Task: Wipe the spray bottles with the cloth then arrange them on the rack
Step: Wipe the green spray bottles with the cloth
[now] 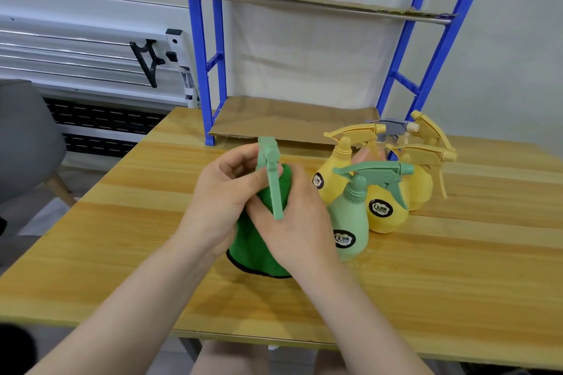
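Observation:
Over the middle of the wooden table (pixel 457 298) I hold a pale green spray bottle (pixel 269 167); only its spray head and trigger show. My left hand (pixel 219 201) grips it just below the head. A dark green cloth (pixel 259 246) wraps the bottle's body, and my right hand (pixel 298 222) grips the bottle through it. To the right stands a cluster of spray bottles: one pale green (pixel 350 222), several yellow (pixel 385 210), and a clear one with a grey head (pixel 390 126) at the back. The blue rack (pixel 210 70) rises behind, its cardboard-lined shelves (pixel 289 119) bare.
A grey chair (pixel 24 137) stands off the table's left edge. White metal rails (pixel 91 49) lean along the wall at the left. The rack's upper shelf (pixel 320 1) is also lined with cardboard.

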Available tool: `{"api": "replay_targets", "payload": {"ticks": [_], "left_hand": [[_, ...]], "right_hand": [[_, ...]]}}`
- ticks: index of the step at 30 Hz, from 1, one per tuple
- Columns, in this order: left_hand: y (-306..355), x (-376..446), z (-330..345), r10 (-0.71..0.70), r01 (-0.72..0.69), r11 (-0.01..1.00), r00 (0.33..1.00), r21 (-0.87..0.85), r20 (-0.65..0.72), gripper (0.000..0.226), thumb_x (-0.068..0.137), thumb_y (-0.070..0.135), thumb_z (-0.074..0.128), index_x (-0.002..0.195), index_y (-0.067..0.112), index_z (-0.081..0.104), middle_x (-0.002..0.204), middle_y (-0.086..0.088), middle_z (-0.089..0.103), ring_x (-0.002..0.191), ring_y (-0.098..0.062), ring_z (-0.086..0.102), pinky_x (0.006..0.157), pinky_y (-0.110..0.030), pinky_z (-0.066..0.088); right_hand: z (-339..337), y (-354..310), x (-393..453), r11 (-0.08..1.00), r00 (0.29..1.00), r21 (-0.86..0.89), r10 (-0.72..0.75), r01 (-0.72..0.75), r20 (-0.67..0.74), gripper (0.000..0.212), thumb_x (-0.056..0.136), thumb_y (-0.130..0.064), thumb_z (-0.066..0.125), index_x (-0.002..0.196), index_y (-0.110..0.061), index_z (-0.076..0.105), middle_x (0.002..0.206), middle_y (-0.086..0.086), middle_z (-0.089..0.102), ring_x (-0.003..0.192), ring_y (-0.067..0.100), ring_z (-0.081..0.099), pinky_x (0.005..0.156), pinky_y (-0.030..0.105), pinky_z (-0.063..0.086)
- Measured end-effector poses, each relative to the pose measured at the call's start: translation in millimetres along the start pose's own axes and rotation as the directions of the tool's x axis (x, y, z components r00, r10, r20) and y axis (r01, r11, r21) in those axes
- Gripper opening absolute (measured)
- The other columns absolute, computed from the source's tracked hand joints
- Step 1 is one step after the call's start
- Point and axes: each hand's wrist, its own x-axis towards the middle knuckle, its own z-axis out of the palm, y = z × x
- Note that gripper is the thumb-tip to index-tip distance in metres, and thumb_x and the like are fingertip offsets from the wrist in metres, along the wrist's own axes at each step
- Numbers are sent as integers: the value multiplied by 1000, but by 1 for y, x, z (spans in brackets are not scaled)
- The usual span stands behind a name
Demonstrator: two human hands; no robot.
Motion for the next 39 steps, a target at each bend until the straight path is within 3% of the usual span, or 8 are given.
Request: {"api": "replay_targets", "payload": {"ticks": [7,13,19,24,27,31,36,39], "left_hand": [[5,2,-6,-18,8,993,996,-117,-89,17,67,18,73,83,19,77,93,-3,74,76,-10,65,71,-27,56],[8,5,-18,35,-53,981,994,-186,-100,18,70,33,71,85,26,77,97,0,74,95,-12,66,93,-41,52],[16,12,-26,134,-119,984,984,-131,113,57,69,46,78,114,15,63,106,-1,72,105,-15,67,100,-51,48],[20,11,-28,119,-111,993,961,-46,249,45,71,49,78,106,22,71,105,-2,73,103,-16,67,100,-48,49],[13,0,-24,57,-89,993,933,74,356,42,75,49,75,105,19,73,106,-7,73,102,-23,67,87,-37,56],[6,-3,-23,28,-57,995,949,82,315,45,72,51,76,105,21,74,107,-10,73,105,-25,68,86,-30,54],[-6,-3,-29,-80,55,994,951,90,298,65,63,56,82,113,15,70,114,-10,69,107,-25,65,87,-29,52],[-11,-7,-27,-124,115,992,963,53,237,50,65,51,82,105,21,75,110,-6,72,107,-21,67,87,-26,53]], "right_hand": [[3,22,-21,998,991,68,6,-15,134,80,71,-69,64,135,-30,36,125,-15,50,117,3,48,97,27,46],[3,35,-33,923,965,368,11,-111,263,78,74,-72,63,136,-34,36,123,-17,57,117,5,56,98,39,50],[0,32,-33,876,960,470,-28,-111,279,84,68,-77,65,133,-30,41,119,-22,60,115,3,59,95,31,51],[-4,20,-23,888,959,448,-31,-104,283,62,67,-68,67,119,-42,45,111,-19,65,106,1,63,90,33,53],[-8,8,-12,916,962,395,-51,-62,268,51,67,-61,64,114,-42,53,107,-14,68,102,3,65,90,39,54],[-11,-2,1,939,954,338,-44,-62,297,42,71,-59,60,105,-35,64,98,-12,72,95,6,67,85,42,55],[-10,2,-8,963,971,263,-14,-51,240,39,75,-54,61,110,-38,60,98,-18,70,92,-2,65,82,34,55],[-10,5,-10,959,975,264,44,-102,216,31,78,-49,64,106,-36,62,93,-17,71,86,-3,65,79,35,56]]}}
